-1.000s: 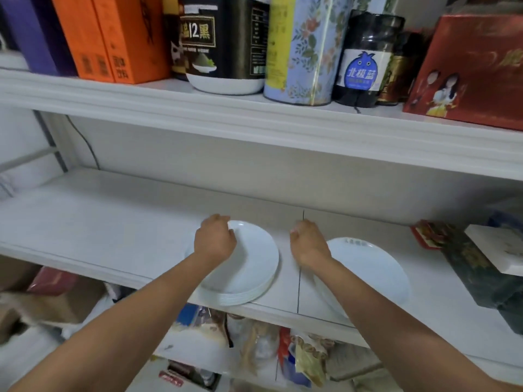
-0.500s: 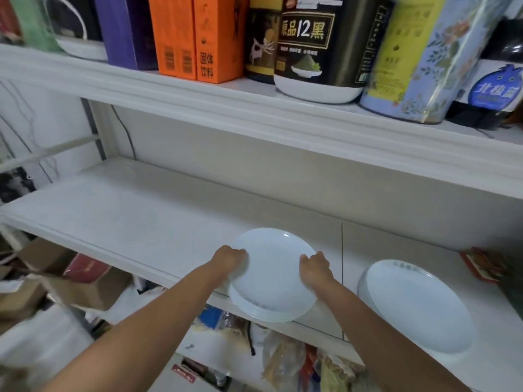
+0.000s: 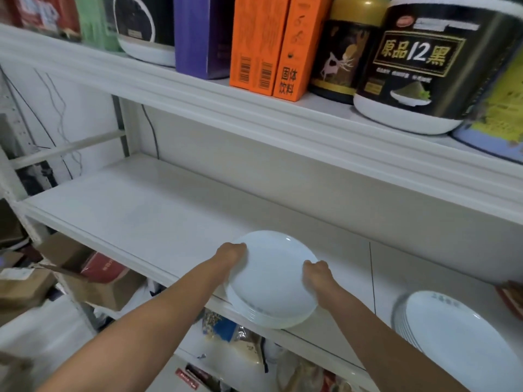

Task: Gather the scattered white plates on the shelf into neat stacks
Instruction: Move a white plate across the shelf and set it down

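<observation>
A stack of round white ceramic plates (image 3: 271, 284) is gripped at opposite rims by left hand (image 3: 230, 254) and right hand (image 3: 317, 274); squaring on the white shelf (image 3: 141, 216) is judged next.

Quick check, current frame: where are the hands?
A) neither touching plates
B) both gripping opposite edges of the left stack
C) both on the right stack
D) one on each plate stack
B: the left hand and right hand grip opposite rims of the left stack, while the right stack sits untouched on the shelf.
</observation>
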